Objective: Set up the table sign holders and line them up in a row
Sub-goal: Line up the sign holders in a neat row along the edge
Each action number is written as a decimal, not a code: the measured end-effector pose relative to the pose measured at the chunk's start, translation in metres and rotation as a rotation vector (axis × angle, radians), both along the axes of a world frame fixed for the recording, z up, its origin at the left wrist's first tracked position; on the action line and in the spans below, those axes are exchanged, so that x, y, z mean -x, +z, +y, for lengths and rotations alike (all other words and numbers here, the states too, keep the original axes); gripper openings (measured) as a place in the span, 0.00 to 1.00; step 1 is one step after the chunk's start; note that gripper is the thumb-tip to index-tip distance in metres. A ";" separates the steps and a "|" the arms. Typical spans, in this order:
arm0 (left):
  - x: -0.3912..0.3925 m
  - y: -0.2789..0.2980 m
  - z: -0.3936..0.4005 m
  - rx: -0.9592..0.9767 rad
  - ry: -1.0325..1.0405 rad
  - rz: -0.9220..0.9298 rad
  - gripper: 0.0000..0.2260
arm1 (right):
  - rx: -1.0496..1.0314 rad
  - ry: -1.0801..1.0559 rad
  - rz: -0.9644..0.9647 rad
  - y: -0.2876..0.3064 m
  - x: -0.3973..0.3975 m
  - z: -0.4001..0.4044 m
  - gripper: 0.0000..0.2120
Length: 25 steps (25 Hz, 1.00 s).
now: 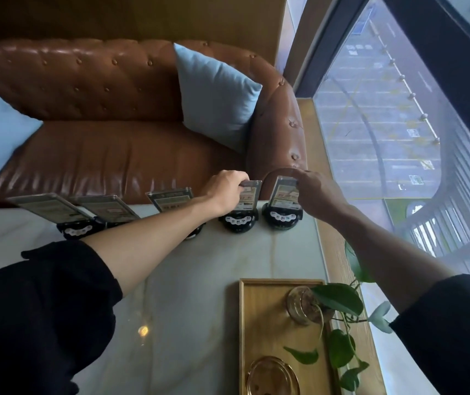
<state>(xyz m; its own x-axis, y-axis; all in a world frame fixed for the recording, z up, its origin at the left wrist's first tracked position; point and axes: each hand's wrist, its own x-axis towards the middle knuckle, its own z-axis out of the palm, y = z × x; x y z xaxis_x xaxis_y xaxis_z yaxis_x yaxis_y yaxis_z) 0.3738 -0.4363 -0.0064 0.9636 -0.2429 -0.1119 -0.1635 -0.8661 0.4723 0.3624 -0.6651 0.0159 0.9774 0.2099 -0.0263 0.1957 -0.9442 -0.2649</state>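
Observation:
Several table sign holders with clear upright panels and black round bases stand in a row along the far edge of the pale table (188,295). My left hand (225,189) grips the top of the fourth sign holder (248,201). My right hand (315,192) pinches the top of the rightmost sign holder (283,195). Three more sign holders stand to the left: one at the far left (48,208), a second (108,208) beside it, and a third (171,198) whose base my left forearm hides.
A wooden tray (259,323) at the near right holds a glass vase with a green plant (333,300) and a glass dish (272,377). Behind the table is a brown leather sofa (108,155) with blue cushions (214,92). A large window (393,115) is on the right.

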 end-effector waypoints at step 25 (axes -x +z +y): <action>-0.027 -0.004 -0.012 0.042 -0.033 -0.052 0.10 | 0.007 -0.009 -0.017 -0.009 -0.016 -0.001 0.22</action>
<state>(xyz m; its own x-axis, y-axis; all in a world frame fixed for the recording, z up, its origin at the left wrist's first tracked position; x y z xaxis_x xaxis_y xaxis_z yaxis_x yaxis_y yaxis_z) 0.4004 -0.4480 -0.0102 0.9591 -0.2785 -0.0508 -0.2173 -0.8395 0.4980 0.3782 -0.6657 0.0068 0.9796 0.2007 -0.0111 0.1913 -0.9478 -0.2550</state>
